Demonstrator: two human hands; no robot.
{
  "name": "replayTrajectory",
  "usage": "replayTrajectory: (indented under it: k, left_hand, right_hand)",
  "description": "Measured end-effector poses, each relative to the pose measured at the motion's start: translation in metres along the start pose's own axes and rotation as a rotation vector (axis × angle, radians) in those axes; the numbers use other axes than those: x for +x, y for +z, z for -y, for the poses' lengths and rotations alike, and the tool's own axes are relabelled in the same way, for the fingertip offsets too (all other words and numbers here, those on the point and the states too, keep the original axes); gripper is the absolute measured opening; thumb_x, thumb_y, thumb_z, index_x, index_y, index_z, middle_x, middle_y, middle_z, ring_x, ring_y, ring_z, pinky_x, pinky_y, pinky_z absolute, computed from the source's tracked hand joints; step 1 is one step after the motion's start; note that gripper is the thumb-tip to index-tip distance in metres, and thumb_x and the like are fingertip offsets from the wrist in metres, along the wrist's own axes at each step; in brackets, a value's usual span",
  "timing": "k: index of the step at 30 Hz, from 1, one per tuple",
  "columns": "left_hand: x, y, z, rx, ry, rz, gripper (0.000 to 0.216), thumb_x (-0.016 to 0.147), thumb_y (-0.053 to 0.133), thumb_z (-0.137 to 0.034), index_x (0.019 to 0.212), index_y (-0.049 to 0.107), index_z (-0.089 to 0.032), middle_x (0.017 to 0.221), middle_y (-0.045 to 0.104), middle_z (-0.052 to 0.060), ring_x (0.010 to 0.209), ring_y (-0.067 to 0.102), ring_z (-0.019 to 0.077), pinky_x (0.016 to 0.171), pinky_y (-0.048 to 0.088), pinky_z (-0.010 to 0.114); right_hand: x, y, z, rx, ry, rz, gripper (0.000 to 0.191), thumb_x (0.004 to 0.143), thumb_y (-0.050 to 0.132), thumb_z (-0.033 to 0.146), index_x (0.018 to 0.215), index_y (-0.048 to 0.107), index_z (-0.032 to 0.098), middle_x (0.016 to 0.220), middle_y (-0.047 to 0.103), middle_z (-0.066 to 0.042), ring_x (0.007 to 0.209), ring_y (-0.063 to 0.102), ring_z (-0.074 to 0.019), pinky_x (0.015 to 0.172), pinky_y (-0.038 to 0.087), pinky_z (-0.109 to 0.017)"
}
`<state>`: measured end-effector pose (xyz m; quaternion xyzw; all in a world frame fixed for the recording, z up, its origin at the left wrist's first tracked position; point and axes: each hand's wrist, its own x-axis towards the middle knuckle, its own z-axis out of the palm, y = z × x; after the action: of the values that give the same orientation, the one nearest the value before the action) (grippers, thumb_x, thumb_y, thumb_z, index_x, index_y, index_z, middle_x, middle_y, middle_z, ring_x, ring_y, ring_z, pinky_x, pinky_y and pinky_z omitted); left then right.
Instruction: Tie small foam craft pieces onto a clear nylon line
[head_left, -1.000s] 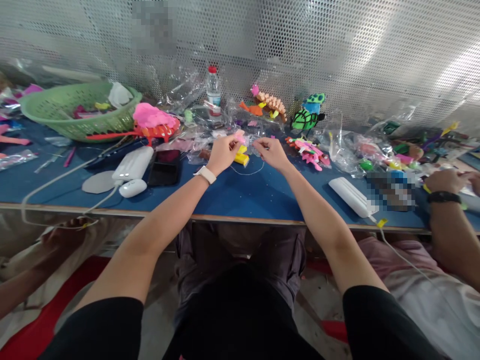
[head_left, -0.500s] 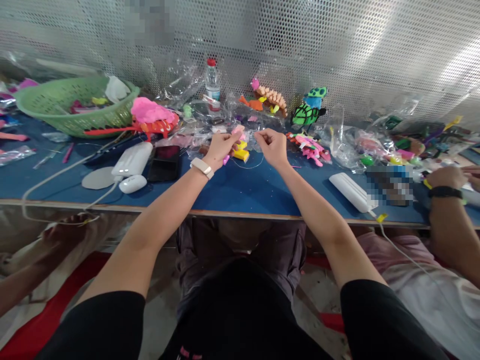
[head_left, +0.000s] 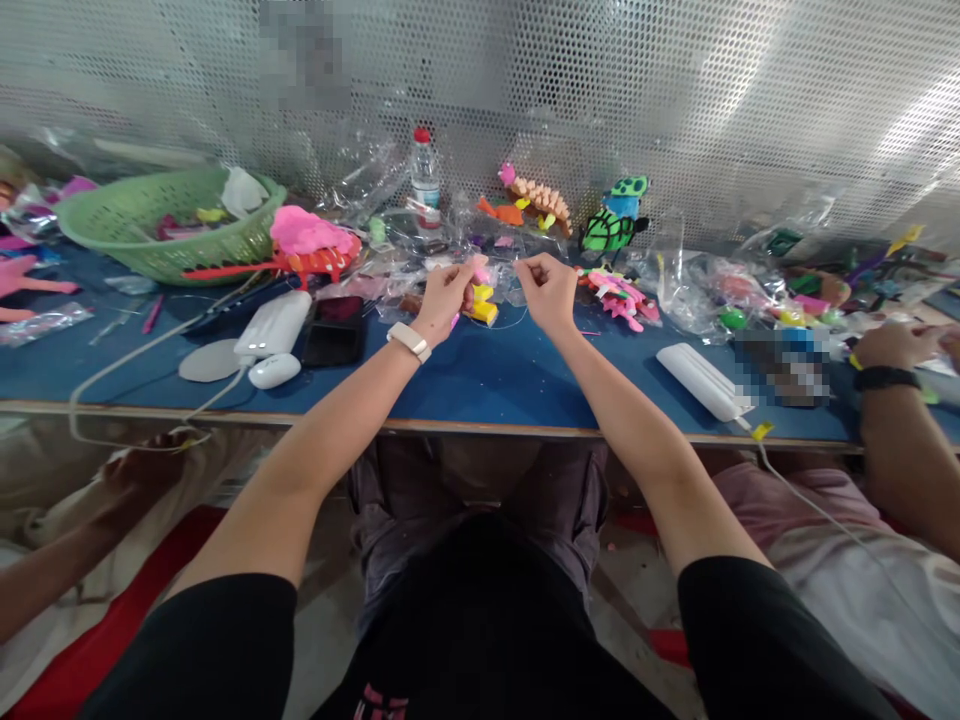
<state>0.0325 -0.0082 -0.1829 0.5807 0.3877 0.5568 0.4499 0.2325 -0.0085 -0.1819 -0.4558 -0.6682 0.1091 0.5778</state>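
My left hand, with a pale band on its wrist, is closed in a pinch on a small pink clay-like piece. Just below those fingertips lies a bright yellow piece on the blue table. A short gap to the right, the fingertips of my right hand are pressed together; what they hold, if anything, is too small to make out. A thin pale thread-like line curves over the table between the hands. Right of my right hand sits a pink figure with colourful bits.
A green basket, a pink-and-red figure, a phone and white power banks stand left. Behind are a water bottle and clay-like figures. Another person's hand works at the right.
The view has turned slightly left, so the basket and phone appear further right. Both hands keep nearly the same pose, still pinched and a little apart.
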Motion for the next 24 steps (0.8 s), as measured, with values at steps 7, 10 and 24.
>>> replayTrajectory:
  k: [7,10,24]
  left_hand:
    - [-0.002,0.003,0.003,-0.255,-0.036,0.19,0.041,0.102,0.078,-0.062,0.098,0.071,-0.022,0.086,0.072,0.004,0.085,0.078,0.0188,0.081,0.068,0.033]
    - [-0.006,0.004,0.003,-0.269,-0.03,0.247,0.027,0.097,0.088,-0.041,0.106,0.072,-0.021,0.094,0.076,0.004,0.091,0.081,0.0185,0.091,0.069,0.035]
    - [0.0,0.005,0.01,-0.167,0.04,0.122,0.027,0.101,0.086,-0.044,0.111,0.076,-0.02,0.102,0.083,0.007,0.096,0.087,0.0226,0.093,0.071,0.037]
  right_hand:
    - [0.013,0.001,-0.031,0.104,0.111,-0.208,0.057,0.104,0.066,0.075,0.082,0.067,0.023,0.07,0.06,0.0,0.068,0.058,-0.0162,0.068,0.048,-0.033]
    - [0.015,0.0,-0.037,0.113,0.12,-0.271,0.059,0.106,0.062,0.077,0.082,0.065,0.023,0.07,0.059,0.0,0.067,0.057,-0.0156,0.068,0.048,-0.033]
    - [0.018,0.005,-0.056,0.071,0.091,-0.222,0.071,0.103,0.043,0.092,0.09,0.061,0.025,0.076,0.058,-0.002,0.071,0.06,-0.0172,0.067,0.05,-0.033]
